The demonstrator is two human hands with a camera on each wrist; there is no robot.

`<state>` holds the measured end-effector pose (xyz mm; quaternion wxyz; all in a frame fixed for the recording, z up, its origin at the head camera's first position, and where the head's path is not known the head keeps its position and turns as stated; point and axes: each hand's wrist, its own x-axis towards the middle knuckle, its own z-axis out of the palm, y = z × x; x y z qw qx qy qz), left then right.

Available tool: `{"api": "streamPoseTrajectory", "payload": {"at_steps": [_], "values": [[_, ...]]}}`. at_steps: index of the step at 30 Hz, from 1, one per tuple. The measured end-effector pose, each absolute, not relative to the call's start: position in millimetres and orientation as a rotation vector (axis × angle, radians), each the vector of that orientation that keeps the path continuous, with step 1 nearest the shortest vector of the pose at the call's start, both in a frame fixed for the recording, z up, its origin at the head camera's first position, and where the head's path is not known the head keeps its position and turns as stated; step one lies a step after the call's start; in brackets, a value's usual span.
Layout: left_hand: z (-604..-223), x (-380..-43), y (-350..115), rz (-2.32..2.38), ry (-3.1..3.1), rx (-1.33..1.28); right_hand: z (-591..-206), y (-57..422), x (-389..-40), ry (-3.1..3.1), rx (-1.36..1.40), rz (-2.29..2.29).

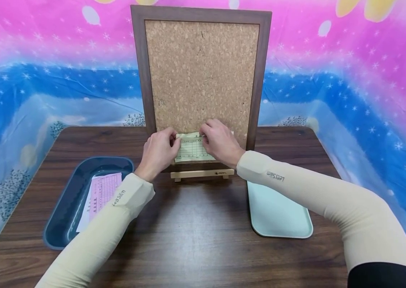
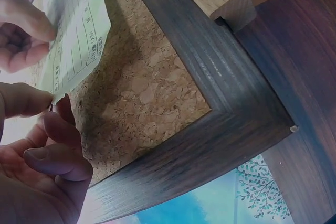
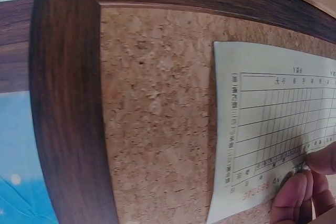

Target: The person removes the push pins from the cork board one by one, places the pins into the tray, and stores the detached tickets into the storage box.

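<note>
A pale green printed form [image 1: 190, 150] lies against the lower part of the cork board [image 1: 203, 76]. My left hand [image 1: 161, 150] pinches its upper left corner between thumb and finger, and that corner stands a little off the cork in the left wrist view. My right hand [image 1: 221, 142] is at the middle of the form's top, over the printed face. Between its pinched fingertips a small dark pin-like thing [image 3: 300, 167] shows, mostly hidden by the fingers. The form's right side reaches past this hand, with a red number [image 3: 256, 192] near the top.
The dark-framed board stands upright on a light wooden easel [image 1: 203, 174]. Left of it, a dark blue tray [image 1: 57, 224] holds pink and white printed forms [image 1: 105, 190]. A pale green tray [image 1: 282, 216] lies on the right of the brown table [image 1: 195, 240].
</note>
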<state>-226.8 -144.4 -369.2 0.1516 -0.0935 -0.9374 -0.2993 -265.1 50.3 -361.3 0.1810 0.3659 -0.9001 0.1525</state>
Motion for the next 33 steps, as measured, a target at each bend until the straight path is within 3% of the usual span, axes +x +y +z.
{"api": "streamPoseTrajectory", "payload": {"at_steps": [33], "values": [[-367.3,-228.3,-144.9,-0.827,-2.72,-0.257,-364.8,47.2,-264.7,-2.498,0.986,0.414]]}}
